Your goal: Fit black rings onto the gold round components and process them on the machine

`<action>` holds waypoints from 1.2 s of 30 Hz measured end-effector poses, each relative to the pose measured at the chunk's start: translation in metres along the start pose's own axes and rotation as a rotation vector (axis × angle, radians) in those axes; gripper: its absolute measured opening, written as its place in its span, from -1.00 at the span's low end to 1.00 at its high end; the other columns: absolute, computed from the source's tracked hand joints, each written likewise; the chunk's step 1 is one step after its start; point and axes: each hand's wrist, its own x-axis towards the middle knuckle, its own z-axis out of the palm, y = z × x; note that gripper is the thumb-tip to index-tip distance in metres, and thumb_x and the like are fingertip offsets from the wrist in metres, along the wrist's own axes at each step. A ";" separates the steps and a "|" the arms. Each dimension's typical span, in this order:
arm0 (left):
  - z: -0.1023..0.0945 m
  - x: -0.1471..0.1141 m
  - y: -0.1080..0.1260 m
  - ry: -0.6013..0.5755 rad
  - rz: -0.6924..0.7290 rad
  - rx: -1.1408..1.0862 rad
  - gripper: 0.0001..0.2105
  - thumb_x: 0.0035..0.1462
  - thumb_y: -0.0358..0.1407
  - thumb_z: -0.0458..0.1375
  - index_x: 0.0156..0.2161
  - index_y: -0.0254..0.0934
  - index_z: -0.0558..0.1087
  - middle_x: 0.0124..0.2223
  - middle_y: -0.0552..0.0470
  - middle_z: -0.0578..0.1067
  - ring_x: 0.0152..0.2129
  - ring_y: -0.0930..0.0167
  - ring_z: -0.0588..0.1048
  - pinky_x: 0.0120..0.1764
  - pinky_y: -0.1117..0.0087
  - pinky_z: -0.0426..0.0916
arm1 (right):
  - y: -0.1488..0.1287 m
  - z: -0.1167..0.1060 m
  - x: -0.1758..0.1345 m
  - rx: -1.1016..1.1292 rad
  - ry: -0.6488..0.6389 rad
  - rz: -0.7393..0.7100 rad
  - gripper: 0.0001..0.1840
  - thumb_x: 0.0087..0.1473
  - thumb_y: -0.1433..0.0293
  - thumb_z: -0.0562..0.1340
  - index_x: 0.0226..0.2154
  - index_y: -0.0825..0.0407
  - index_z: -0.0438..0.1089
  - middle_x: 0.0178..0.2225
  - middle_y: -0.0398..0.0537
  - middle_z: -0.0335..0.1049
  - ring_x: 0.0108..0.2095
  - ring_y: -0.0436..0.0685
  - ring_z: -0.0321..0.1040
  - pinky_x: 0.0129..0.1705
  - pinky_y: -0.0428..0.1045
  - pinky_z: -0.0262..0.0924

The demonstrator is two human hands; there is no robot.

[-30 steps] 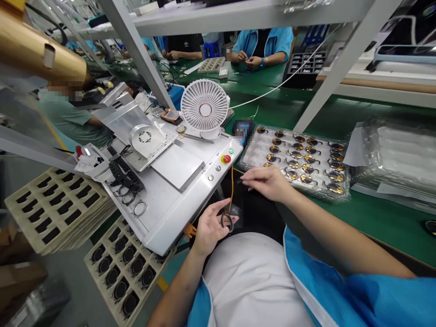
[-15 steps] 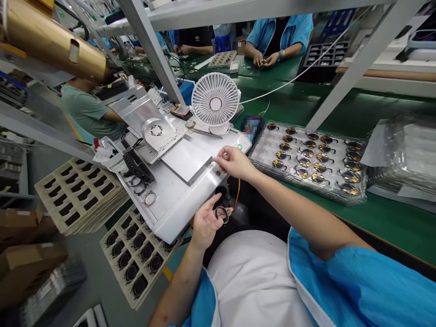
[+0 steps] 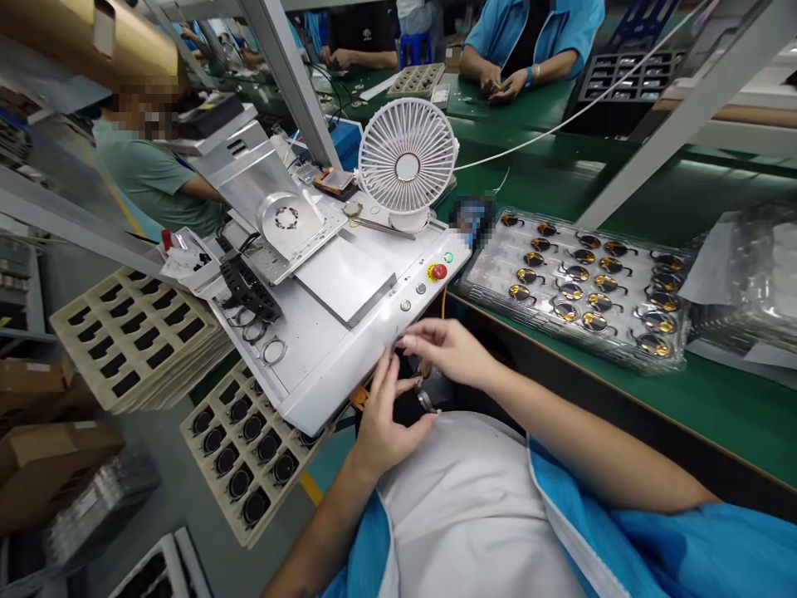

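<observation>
small dark ring (image 3: 424,402), thin, round, pinched in left hand (image 3: 387,419)

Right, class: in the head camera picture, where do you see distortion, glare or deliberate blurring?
Head view: wide-angle lens bends the shelf posts outward; overhead light glares on the clear tray and metal machine top; a co-worker's face and a small screen are pixelated; both hands look sharp.

No readable text, labels or numbers anywhere (machine panel (image 3: 374,332) markings too small to tell)
</observation>
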 end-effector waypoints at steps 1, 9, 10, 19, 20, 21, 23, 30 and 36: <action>0.003 0.003 0.000 -0.048 0.017 0.033 -0.06 0.03 -0.40 0.43 0.47 -0.13 0.13 0.52 -0.33 0.04 0.09 0.06 0.60 0.16 0.07 0.51 | 0.007 0.003 -0.010 0.076 -0.022 0.009 -0.44 -0.06 -0.04 0.51 -0.25 0.07 0.51 -0.32 -0.02 0.56 -0.37 0.11 0.50 -0.42 -0.06 0.43; 0.014 0.022 0.003 -0.140 -0.011 -0.323 -0.18 -0.02 -0.40 0.48 0.34 -0.12 0.32 0.56 -0.38 -0.15 -0.03 0.11 0.66 0.09 0.07 0.56 | 0.007 -0.020 -0.024 0.206 0.102 0.010 -0.54 -0.11 0.05 0.55 -0.38 0.10 0.55 -0.51 -0.12 0.47 -0.53 -0.04 0.33 -0.46 -0.13 0.30; 0.013 0.023 0.002 -0.138 -0.021 -0.362 -0.20 -0.03 -0.41 0.49 0.32 -0.13 0.34 0.56 -0.39 -0.17 -0.03 0.12 0.66 0.08 0.08 0.56 | 0.004 -0.023 -0.025 0.186 0.088 0.018 -0.54 -0.11 0.06 0.55 -0.40 0.10 0.55 -0.53 -0.12 0.46 -0.54 -0.03 0.33 -0.45 -0.11 0.32; 0.007 0.017 0.000 -0.224 0.090 -0.054 -0.30 -0.01 -0.41 0.46 0.27 -0.16 0.43 0.47 -0.31 0.20 0.12 0.03 0.58 0.16 0.05 0.52 | 0.004 -0.026 -0.028 0.085 0.048 0.078 -0.59 -0.21 0.18 0.59 -0.41 0.09 0.53 -0.53 -0.10 0.51 -0.55 0.08 0.47 -0.46 -0.04 0.43; 0.006 0.017 0.000 -0.233 0.093 0.000 -0.33 0.00 -0.42 0.44 0.25 -0.14 0.45 0.45 -0.27 0.25 0.20 0.01 0.51 0.19 0.05 0.49 | 0.004 -0.027 -0.028 0.105 0.026 0.087 -0.56 -0.24 0.17 0.61 -0.40 0.09 0.54 -0.52 -0.09 0.52 -0.54 0.09 0.49 -0.43 -0.03 0.46; 0.005 0.017 0.001 -0.237 0.095 0.039 -0.35 0.00 -0.42 0.43 0.24 -0.14 0.47 0.43 -0.24 0.29 0.26 0.01 0.44 0.22 0.04 0.46 | 0.005 -0.028 -0.028 0.127 0.011 0.092 -0.54 -0.27 0.16 0.62 -0.40 0.10 0.54 -0.51 -0.08 0.53 -0.52 0.10 0.51 -0.41 -0.02 0.48; 0.003 0.018 0.000 -0.240 0.099 0.059 -0.34 0.01 -0.44 0.42 0.24 -0.12 0.46 0.42 -0.21 0.30 0.28 0.02 0.43 0.23 0.03 0.46 | 0.006 -0.028 -0.029 0.163 0.002 0.094 -0.50 -0.27 0.13 0.63 -0.39 0.11 0.55 -0.50 -0.07 0.54 -0.51 0.10 0.52 -0.38 -0.01 0.50; -0.001 0.024 0.003 -0.259 0.052 -0.085 -0.24 0.00 -0.45 0.43 0.32 -0.10 0.36 0.40 -0.26 0.34 0.00 0.14 0.65 0.13 0.08 0.54 | 0.005 -0.024 -0.033 0.231 0.063 0.119 -0.46 -0.25 0.06 0.64 -0.42 0.14 0.56 -0.50 -0.03 0.55 -0.54 0.02 0.49 -0.45 -0.12 0.45; 0.000 0.027 0.001 -0.176 0.089 -0.260 -0.20 -0.01 -0.46 0.45 0.33 -0.06 0.32 0.45 -0.31 0.23 0.05 0.12 0.62 0.12 0.05 0.52 | 0.003 -0.026 -0.035 0.289 0.078 0.156 -0.45 -0.34 0.09 0.66 -0.42 0.14 0.56 -0.53 -0.07 0.52 -0.51 0.06 0.51 -0.41 -0.07 0.50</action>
